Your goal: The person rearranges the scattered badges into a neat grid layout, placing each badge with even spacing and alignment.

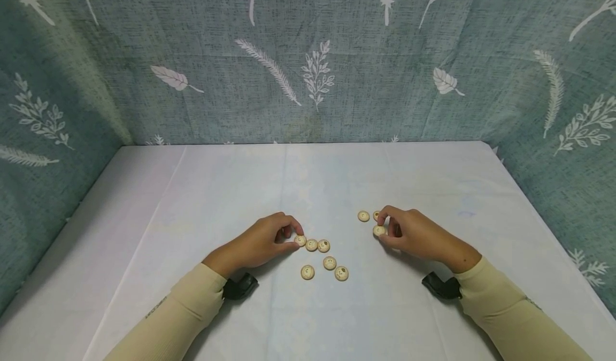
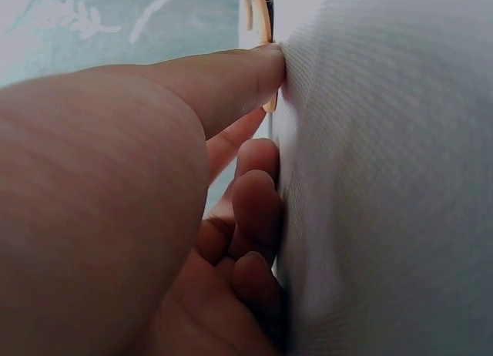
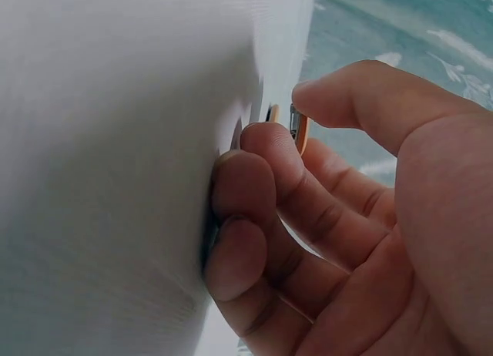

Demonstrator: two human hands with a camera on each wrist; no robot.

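The left hand (image 1: 262,239) is left of centre in the head view, its thumb and index finger almost closed, pinching the edge of a pale round button (image 1: 300,240) close to the table. In the left wrist view, the thumb reaches down to the cloth and the other fingers bend inward beneath it. The right hand (image 1: 416,235), right of centre, also has thumb and index finger nearly together, gripping a second button (image 1: 379,231); the right wrist view shows that one raised slightly off the surface, with the remaining fingers curled and near the cloth.

Both wrists angle inward, the forearms coming up from the lower left and lower right corners in cream sleeves (image 1: 175,307), each with a black wrist device (image 1: 240,286) on its inner side.

Beside the left hand's button, two more (image 1: 317,245) continue in a row to the right, and three others (image 1: 329,263) lie just below. Above the right hand's button sit another two (image 1: 363,216), one partly hidden by the fingers.

White cloth (image 1: 216,179) covers the table; a green leaf-patterned curtain (image 1: 207,112) fills the upper frame.
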